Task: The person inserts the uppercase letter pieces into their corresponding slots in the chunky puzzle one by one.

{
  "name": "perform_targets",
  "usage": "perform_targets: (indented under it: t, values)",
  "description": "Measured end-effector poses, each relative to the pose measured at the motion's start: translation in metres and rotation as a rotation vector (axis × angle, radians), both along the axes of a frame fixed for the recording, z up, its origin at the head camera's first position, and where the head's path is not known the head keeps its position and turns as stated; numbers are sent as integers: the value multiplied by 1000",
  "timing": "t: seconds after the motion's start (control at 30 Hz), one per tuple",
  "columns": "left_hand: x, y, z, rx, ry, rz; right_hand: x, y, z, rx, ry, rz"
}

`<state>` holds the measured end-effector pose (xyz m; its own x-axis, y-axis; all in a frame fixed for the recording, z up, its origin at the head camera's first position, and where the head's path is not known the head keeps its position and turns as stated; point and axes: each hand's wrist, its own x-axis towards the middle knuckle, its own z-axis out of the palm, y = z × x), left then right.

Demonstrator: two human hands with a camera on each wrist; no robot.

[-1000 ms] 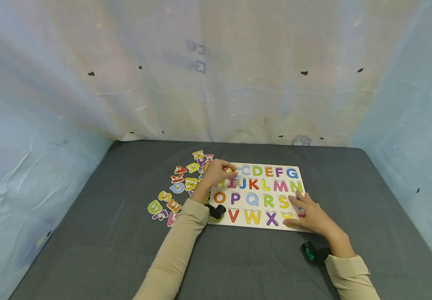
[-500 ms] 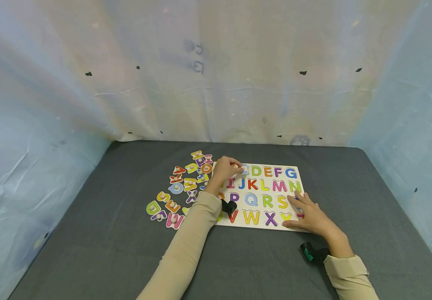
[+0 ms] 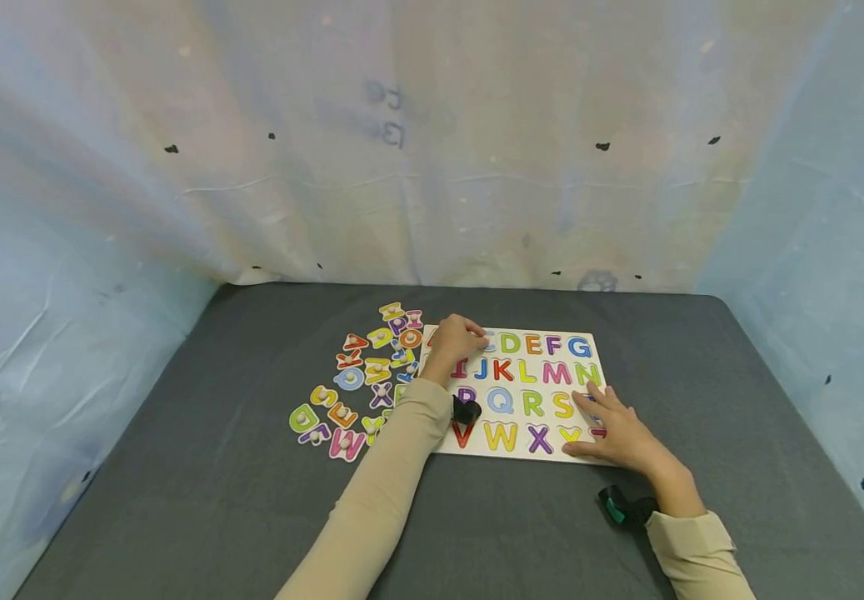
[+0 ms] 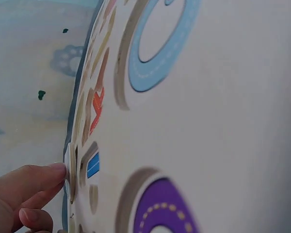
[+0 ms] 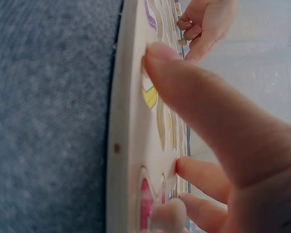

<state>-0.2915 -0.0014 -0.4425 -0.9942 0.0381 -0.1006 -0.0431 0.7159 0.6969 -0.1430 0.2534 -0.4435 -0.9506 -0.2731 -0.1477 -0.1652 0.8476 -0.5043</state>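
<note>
A white alphabet puzzle board (image 3: 516, 402) lies on the grey table, with coloured letters in its recesses. My left hand (image 3: 458, 343) is over the upper left of the board and pinches a light-blue letter C piece (image 3: 489, 342) at the C recess. In the left wrist view, a fingertip touches the edge of this piece (image 4: 71, 177), which stands slightly proud of the board; its knob is hidden. My right hand (image 3: 622, 433) rests with spread fingers on the board's lower right corner, covering some letters. The right wrist view shows its thumb (image 5: 199, 92) near the yellow Y.
Left of the board lies a loose scatter of knobbed letter pieces, among them a green D (image 3: 304, 418), a pink M (image 3: 347, 444) and a light-blue O-shaped piece (image 3: 349, 378). Grey cloth covers the table (image 3: 177, 467). A pale curtain (image 3: 432, 167) hangs behind.
My left hand has moved a little right with the light-blue letter piece, from above the board's left part to the C recess. The right hand stays in place.
</note>
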Motion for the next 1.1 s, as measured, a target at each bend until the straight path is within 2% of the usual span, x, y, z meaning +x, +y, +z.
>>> perform_targets:
  t: [0.37,0.6,0.77,0.87,1.1]
  values:
    - [-1,2,-1,-54,2,14,-1,1,0,-5,-11,-3]
    - [-1,2,1,-84,5,3,-2,5,-5,-38,40,17]
    - [4,-2,6,-37,-3,-4,-2,3,-1,-24,-1,3]
    - [8,-8,11,1,11,-30,-2,1,1,-4,-12,-1]
    - [21,-25,24,98,63,-144,-2,0,-1,19,-19,-8]
